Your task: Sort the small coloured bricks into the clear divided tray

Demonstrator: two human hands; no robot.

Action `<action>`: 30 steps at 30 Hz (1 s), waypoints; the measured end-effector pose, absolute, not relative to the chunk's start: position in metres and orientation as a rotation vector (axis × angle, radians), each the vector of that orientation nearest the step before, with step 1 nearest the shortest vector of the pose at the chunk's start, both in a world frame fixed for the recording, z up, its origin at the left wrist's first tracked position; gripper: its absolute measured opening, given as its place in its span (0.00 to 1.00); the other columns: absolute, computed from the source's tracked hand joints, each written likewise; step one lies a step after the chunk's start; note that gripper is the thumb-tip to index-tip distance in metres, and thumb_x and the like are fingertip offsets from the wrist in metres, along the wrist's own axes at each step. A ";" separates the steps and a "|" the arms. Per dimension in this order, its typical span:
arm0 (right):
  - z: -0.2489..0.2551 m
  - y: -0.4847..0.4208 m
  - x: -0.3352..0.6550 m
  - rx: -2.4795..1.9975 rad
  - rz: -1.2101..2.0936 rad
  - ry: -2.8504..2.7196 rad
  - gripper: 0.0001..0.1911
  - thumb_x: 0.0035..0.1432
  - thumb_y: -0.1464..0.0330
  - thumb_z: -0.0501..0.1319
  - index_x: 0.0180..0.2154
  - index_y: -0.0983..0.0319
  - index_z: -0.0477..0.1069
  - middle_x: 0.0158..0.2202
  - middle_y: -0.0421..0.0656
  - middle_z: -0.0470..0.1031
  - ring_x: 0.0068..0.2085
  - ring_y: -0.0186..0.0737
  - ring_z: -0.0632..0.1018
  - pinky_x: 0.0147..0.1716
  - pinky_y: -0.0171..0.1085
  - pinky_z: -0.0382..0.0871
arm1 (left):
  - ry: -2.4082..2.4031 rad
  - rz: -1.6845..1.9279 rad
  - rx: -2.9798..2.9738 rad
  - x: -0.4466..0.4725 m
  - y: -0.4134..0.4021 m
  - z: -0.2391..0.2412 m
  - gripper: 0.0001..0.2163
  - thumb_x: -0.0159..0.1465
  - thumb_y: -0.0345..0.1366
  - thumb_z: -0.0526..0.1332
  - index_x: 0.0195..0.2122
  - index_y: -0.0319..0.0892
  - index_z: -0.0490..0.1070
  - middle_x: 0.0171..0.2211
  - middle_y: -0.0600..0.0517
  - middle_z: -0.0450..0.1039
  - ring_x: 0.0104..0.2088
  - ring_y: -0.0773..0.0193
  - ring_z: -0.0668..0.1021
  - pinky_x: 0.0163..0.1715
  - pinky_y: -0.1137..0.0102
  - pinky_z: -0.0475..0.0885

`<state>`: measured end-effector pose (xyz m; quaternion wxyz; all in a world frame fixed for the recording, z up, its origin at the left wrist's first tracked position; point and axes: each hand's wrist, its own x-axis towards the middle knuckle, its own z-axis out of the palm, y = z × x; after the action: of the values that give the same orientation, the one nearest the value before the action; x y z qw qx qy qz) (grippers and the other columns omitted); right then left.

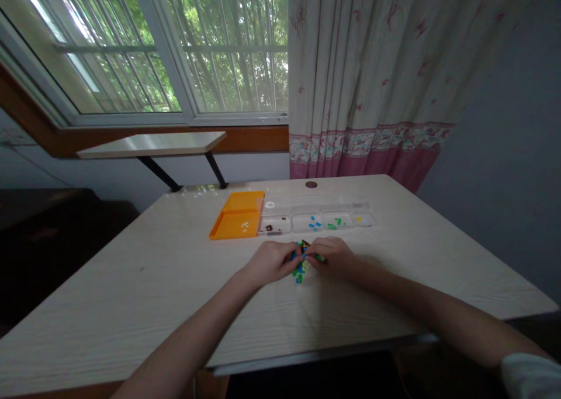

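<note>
A small heap of tiny coloured pieces [300,266], green, blue and brown, lies on the pale wooden table [153,288]. My left hand [269,262] rests at the heap's left side with its fingers curled into it. My right hand [333,254] sits at the right side, fingers bent down onto the pieces. What either hand pinches is too small to make out. Just beyond the hands stands a clear compartment tray [366,212] with brown, blue, green and yellow pieces sorted into separate cells.
An orange lid or tray [236,206] with a few pale pieces lies left of the clear tray. A narrow shelf [153,144] on black brackets sits under the window. A flowered curtain [372,77] hangs behind the table. A dark cabinet stands at the left.
</note>
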<state>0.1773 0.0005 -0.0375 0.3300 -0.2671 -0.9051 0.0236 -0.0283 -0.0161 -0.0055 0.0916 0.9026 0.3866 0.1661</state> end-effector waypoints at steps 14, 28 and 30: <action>-0.032 0.021 0.199 -0.817 0.057 -1.839 0.07 0.55 0.66 0.57 0.30 0.60 0.72 0.22 0.40 0.69 0.20 0.32 0.66 0.22 0.33 0.63 | 1.255 0.453 2.815 -0.047 -0.007 -0.009 0.11 0.63 0.38 0.50 0.33 0.42 0.70 0.23 0.53 0.72 0.23 0.69 0.72 0.24 0.76 0.61; -0.033 0.047 0.203 -1.122 0.083 -1.937 0.09 0.56 0.65 0.57 0.33 0.61 0.73 0.29 0.42 0.72 0.31 0.36 0.73 0.32 0.34 0.66 | 1.223 0.408 2.847 -0.043 -0.006 -0.011 0.12 0.63 0.38 0.48 0.33 0.42 0.70 0.25 0.51 0.73 0.26 0.67 0.74 0.27 0.74 0.64; -0.035 0.048 0.203 -1.160 0.051 -1.990 0.09 0.56 0.64 0.57 0.36 0.60 0.73 0.31 0.42 0.73 0.32 0.36 0.73 0.33 0.33 0.66 | 1.223 0.408 2.856 -0.042 -0.006 -0.011 0.12 0.64 0.39 0.48 0.34 0.42 0.70 0.24 0.51 0.72 0.26 0.67 0.74 0.27 0.75 0.64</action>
<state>0.2032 0.0480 -0.0347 0.4068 -0.4601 -0.7889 0.0203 -0.0422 -0.0064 -0.0110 0.0042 0.9114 0.3903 0.1302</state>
